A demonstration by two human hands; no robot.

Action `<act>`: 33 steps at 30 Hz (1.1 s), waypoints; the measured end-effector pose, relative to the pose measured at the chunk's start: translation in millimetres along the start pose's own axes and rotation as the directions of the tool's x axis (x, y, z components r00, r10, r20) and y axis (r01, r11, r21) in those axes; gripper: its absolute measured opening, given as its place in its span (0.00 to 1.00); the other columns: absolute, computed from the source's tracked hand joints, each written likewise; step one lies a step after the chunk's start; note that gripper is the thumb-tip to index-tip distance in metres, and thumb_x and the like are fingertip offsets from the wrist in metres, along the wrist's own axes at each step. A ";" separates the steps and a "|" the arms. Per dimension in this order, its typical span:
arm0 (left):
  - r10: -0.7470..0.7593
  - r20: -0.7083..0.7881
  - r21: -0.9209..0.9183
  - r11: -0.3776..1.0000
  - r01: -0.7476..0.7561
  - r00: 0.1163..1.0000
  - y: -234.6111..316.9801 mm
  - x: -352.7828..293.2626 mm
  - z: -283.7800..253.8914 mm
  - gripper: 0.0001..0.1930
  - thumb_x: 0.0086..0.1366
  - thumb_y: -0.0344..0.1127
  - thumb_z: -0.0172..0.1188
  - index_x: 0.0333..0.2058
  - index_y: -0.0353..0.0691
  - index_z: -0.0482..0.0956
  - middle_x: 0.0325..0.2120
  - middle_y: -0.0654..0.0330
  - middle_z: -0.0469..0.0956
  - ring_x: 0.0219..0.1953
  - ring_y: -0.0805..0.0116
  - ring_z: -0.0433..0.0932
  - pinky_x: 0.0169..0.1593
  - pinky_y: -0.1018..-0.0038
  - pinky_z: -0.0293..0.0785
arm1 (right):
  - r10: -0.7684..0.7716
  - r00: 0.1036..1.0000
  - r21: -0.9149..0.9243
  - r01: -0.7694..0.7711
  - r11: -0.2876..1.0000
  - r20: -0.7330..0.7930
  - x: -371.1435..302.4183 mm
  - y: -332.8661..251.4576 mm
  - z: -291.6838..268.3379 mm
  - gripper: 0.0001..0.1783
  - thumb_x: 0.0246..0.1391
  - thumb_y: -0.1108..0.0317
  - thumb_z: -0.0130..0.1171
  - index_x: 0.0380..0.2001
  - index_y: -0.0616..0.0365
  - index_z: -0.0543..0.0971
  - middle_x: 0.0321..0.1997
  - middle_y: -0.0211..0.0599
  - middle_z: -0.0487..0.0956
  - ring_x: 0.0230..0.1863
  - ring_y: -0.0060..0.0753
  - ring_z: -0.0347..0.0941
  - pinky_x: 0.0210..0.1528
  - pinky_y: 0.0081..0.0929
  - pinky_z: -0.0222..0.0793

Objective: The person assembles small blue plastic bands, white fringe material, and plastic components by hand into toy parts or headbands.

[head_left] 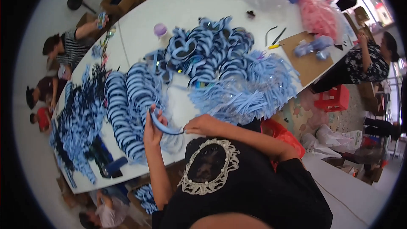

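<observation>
Headband rows [116, 110] lie on the table [144, 15] left of the left hand [152, 133]; beyond the right hand [202, 125], strips [243, 97], then glasses [208, 46].

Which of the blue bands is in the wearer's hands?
The curved band bridging the left hand and right hand; those in the two rows lie stacked on the table, untouched by the right hand.
</observation>
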State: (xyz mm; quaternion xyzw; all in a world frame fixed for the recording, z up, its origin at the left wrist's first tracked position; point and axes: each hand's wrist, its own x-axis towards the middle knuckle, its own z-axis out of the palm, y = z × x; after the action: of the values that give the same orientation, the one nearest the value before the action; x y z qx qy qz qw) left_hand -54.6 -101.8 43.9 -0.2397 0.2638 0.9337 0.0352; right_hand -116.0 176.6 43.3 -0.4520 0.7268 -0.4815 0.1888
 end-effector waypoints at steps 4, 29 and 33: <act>0.067 -0.057 0.120 0.991 -0.060 0.996 15.5 -20.9 6.9 0.16 0.76 0.48 0.56 0.53 0.46 0.80 0.47 0.56 0.80 0.38 0.68 0.81 0.59 0.59 0.76 | -0.005 1.000 0.055 0.005 0.998 0.008 1.5 -1.1 -5.1 0.11 0.65 0.57 0.60 0.44 0.48 0.84 0.36 0.40 0.84 0.37 0.52 0.79 0.37 0.41 0.74; 0.239 -0.074 0.579 0.801 -0.153 0.968 60.7 -45.1 -75.2 0.16 0.76 0.49 0.56 0.40 0.41 0.81 0.40 0.63 0.80 0.46 0.70 0.75 0.56 0.69 0.68 | 0.724 0.491 0.850 0.070 0.523 -0.486 -78.4 120.5 -105.6 0.07 0.65 0.68 0.62 0.38 0.60 0.83 0.44 0.40 0.86 0.42 0.27 0.81 0.50 0.27 0.77; 0.154 -0.004 0.881 0.468 -0.069 0.988 2.8 -17.9 -3.1 0.14 0.72 0.41 0.58 0.38 0.36 0.85 0.35 0.65 0.81 0.40 0.76 0.75 0.49 0.79 0.67 | 0.554 0.696 0.854 0.171 0.491 -0.457 -40.7 94.0 -85.0 0.06 0.66 0.69 0.59 0.38 0.61 0.80 0.36 0.34 0.83 0.39 0.25 0.80 0.54 0.27 0.75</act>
State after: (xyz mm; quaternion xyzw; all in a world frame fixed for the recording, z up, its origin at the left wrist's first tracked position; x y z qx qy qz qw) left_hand -38.0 -104.7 51.2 -0.2086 0.7205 0.6564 0.0807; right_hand -199.8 267.7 -5.5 0.0074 0.4566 -0.8754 0.1586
